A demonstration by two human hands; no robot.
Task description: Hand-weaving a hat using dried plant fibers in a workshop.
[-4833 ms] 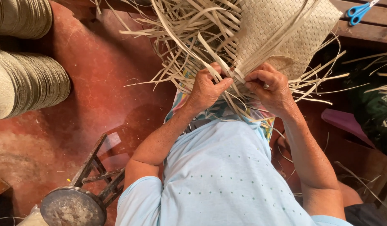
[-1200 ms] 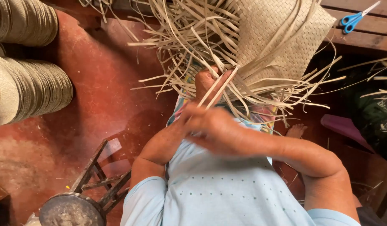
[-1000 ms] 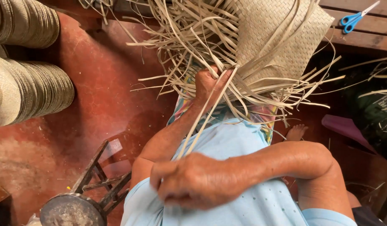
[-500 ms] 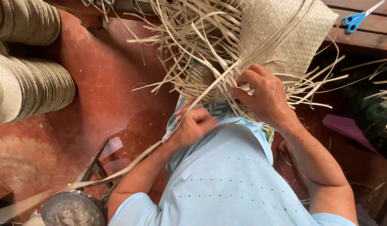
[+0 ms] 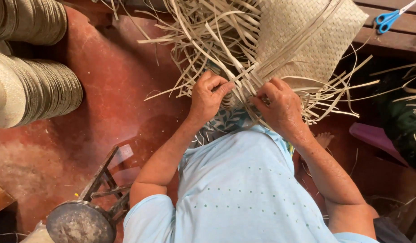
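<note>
Lit softly and evenly, daylight-like, with no harsh glare. Brightest on the pale woven mat [image 5: 307,40] and the loose straw strips [image 5: 208,40], slightly washed out there. Faint sheen on the red floor [image 5: 113,103] near the middle, beside a soft shadow of the arm. Dim toward the right edge and lower corners, detail lost in the dark. Sharp across the left hand [image 5: 209,92] and right hand [image 5: 280,105]; little motion blur. Mild wide-angle bending at the edges, seen in the stacked hats [image 5: 32,85].
</note>
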